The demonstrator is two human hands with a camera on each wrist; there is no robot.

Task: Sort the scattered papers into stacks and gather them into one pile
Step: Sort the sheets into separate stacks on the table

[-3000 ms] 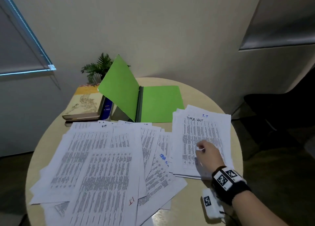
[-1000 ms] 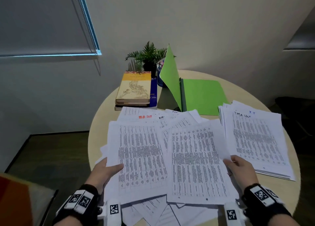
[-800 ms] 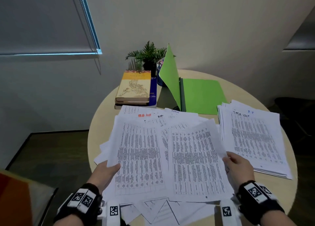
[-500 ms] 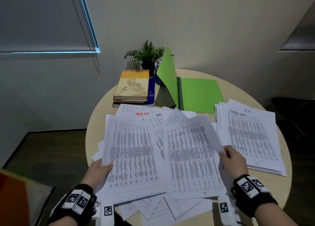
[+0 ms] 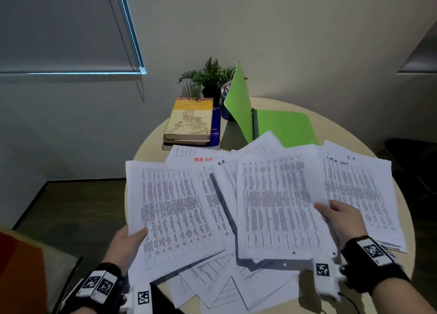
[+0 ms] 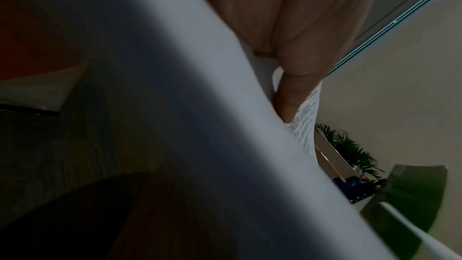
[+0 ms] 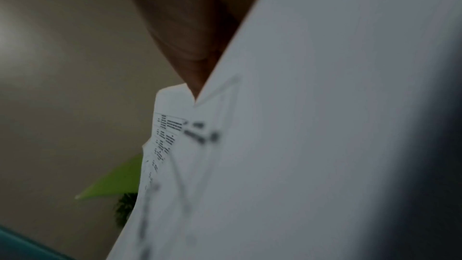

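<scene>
Two bundles in hand: the left hand [image 5: 128, 241] and the right hand [image 5: 340, 216] each lift a separate sheaf of printed sheets above the round surface [image 5: 151, 145].
Left grip: thumb on top, fingers underneath, pinching the left sheaf [image 5: 175, 209] at its near left edge.
Right grip: fingers curled round the right edge of the right sheaf [image 5: 272, 207], which is blurred in the head view; the right wrist view shows little but paper.
Done so far: one fairly squared stack headed "TASK LIST" [image 5: 359, 190] lies on the right side of the surface, under and beyond the right hand.
Still loose: several sheets [image 5: 224, 287] lie fanned at odd angles beneath the lifted sheaves, and a page with a red heading [image 5: 189, 154] lies towards the books [image 5: 189, 122].
Judged progress: roughly midway; sorting looks unfinished, and nothing is merged into a single pile yet.
Left to do: square the two held sheaves, collect the loose sheets, then bring all stacks together.
Nearby: an open green folder [image 5: 283, 126] and a small plant [image 5: 210, 77] stand at the far edge.
</scene>
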